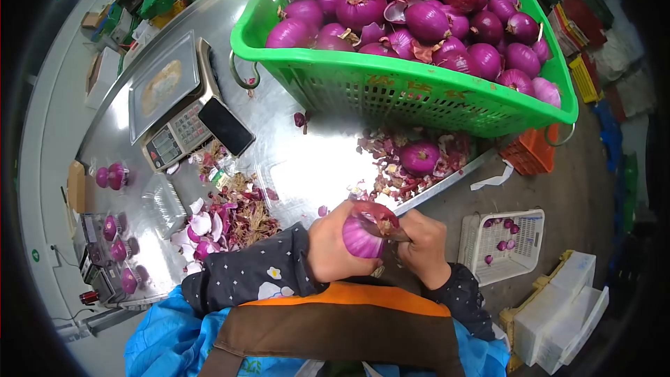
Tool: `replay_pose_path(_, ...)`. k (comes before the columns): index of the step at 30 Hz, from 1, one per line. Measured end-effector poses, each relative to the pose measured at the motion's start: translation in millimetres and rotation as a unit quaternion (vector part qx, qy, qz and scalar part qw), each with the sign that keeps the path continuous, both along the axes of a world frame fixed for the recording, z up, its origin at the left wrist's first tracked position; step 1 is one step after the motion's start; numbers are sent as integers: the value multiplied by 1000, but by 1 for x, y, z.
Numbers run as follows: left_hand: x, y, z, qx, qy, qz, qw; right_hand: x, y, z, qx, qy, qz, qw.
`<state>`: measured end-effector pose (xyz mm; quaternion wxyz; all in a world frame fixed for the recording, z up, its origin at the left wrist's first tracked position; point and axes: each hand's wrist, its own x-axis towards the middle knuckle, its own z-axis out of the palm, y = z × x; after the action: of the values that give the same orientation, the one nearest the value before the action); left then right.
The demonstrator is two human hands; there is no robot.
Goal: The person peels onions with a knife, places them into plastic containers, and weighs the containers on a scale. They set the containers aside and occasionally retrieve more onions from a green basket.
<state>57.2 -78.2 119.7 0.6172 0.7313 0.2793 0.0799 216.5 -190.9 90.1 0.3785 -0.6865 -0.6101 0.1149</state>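
My left hand [326, 243] is wrapped round a red onion [361, 239] in front of my apron. A flap of dry reddish-brown skin [377, 213] stands off the onion's upper right side. My right hand [424, 246] is closed in a fist right beside the onion. From it a short, dark, narrow blade, seemingly a small knife [398, 235], reaches to the loose skin. The fist hides its handle. Just beyond my hands, another red onion [419, 158] lies among dry skin scraps [391, 185] on the metal table [293, 160].
A green crate [335, 73] heaped with red onions stands at the table's far side. To the left are a scale [181, 129], a phone [227, 126], a peel pile [237, 220] and wrapped onions [118, 251]. On the floor at right is a white basket [471, 244] holding several onions.
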Motion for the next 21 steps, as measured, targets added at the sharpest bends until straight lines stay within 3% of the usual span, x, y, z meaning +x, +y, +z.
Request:
replay_pose_path(1,-2,2,4,-70,22,-16,997,0,-5,-5,-1,-4,3,1000)
replay_pose_path(5,-6,2,2,-72,34,-19,997,10,-22,-50,-36,44,-112,992)
replay_pose_path(7,-7,8,17,17,26,-98,995,16,-35,-49,-107,78,-156,979)
replay_pose_path(8,-7,11,14,18,26,-89,995,16,-33,-42,-106,77,-147,980)
replay_pose_path(10,-8,16,6,-75,-26,-67,995,13,-30,-34,17,229,-203,952)
replay_pose_path(12,-5,15,5,-48,-39,-59,996,13,-26,-21,34,272,-186,944)
replay_pose_path(14,-2,13,-2,-25,-82,-25,996,7,-9,24,-44,439,-125,889)
replay_pose_path(15,0,12,0,-24,-83,-28,996,6,-1,32,-42,439,-128,889)
replay_pose_path(17,2,11,3,108,-28,0,994,3,10,40,-66,521,-9,851)
replay_pose_path(18,2,12,3,108,-27,0,994,3,11,36,-67,521,-9,851)
replay_pose_path(20,3,14,4,182,-18,7,983,2,15,24,9,306,24,952)
replay_pose_path(21,1,18,-3,211,-40,-10,977,-2,18,29,48,283,11,958)
